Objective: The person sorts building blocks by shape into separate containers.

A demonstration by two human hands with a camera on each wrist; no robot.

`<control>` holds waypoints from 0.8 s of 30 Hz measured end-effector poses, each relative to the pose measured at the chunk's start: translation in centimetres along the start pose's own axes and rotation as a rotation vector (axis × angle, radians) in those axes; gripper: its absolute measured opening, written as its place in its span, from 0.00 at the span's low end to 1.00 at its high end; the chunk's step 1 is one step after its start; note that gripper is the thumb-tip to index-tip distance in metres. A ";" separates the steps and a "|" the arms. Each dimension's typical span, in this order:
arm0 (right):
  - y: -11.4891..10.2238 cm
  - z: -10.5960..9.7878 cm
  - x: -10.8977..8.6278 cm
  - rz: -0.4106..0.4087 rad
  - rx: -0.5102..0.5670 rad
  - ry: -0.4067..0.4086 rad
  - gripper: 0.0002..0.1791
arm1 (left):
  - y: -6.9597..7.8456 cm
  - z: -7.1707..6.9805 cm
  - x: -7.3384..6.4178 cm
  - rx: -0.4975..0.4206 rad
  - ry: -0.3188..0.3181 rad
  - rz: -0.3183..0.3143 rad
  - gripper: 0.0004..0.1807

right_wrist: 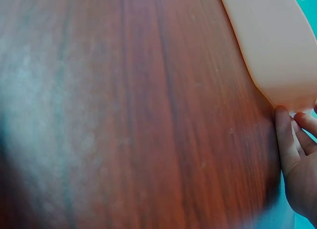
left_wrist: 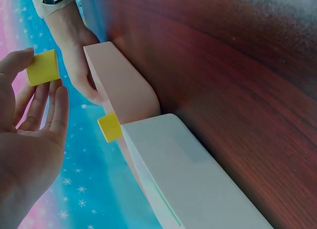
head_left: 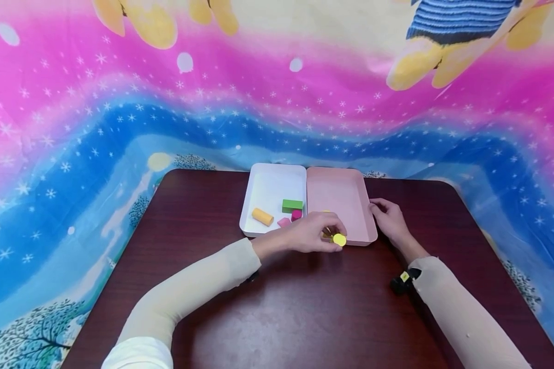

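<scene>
My left hand (head_left: 315, 233) pinches a yellow cylinder block (head_left: 339, 239) between thumb and fingers, over the near edge of the pink tray (head_left: 334, 187). In the left wrist view, the left hand (left_wrist: 34, 125) holds that yellow block (left_wrist: 43, 68) above the tray's level. A second yellow block (left_wrist: 110, 127) shows at the pink tray's rim, beside the white tray; from the head it is mostly hidden behind the left hand. At the pink tray's right side, my right hand (head_left: 391, 220) grips the wall with thumb and fingers, close to a corner in the right wrist view.
The white tray (head_left: 274, 179) stands against the pink one's left side. Inside it lie an orange cylinder (head_left: 262, 217), a green block (head_left: 292, 206), a magenta cylinder (head_left: 296, 214) and a pink piece (head_left: 283, 222). A printed cloth hangs behind the dark wooden table (head_left: 277, 318).
</scene>
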State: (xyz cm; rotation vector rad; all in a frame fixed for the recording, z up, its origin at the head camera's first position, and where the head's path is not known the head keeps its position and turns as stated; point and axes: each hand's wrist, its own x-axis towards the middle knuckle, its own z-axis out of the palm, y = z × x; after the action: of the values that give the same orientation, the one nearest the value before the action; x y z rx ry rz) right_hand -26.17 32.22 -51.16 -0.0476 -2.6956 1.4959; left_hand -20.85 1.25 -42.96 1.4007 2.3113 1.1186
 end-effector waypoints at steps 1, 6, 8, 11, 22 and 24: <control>0.0 0.0 0.0 0.000 0.000 0.001 0.26 | -0.1 -0.1 0.1 0.000 0.004 -0.006 0.15; 0.0 0.0 0.0 0.000 0.001 -0.002 0.26 | -0.3 -0.3 0.5 0.031 0.019 -0.028 0.15; 0.0 0.0 0.0 0.001 -0.001 -0.006 0.27 | -0.4 -0.4 0.8 0.042 0.020 -0.030 0.15; -0.1 -0.1 -0.1 0.001 -0.005 -0.006 0.27 | -0.7 -0.4 1.2 0.037 0.025 -0.032 0.14; -0.1 -0.1 0.0 -0.001 -0.012 0.001 0.27 | -1.5 0.0 2.3 0.058 0.045 -0.027 0.15; 0.0 -0.1 0.0 0.000 -0.012 0.003 0.27 | -1.7 0.2 2.4 0.058 0.046 -0.033 0.15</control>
State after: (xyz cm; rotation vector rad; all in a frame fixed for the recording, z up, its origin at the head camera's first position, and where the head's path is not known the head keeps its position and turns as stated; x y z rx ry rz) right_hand -26.13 32.27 -51.09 -0.0499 -2.7027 1.4782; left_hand -23.13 2.86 -43.80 1.3660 2.4080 1.0939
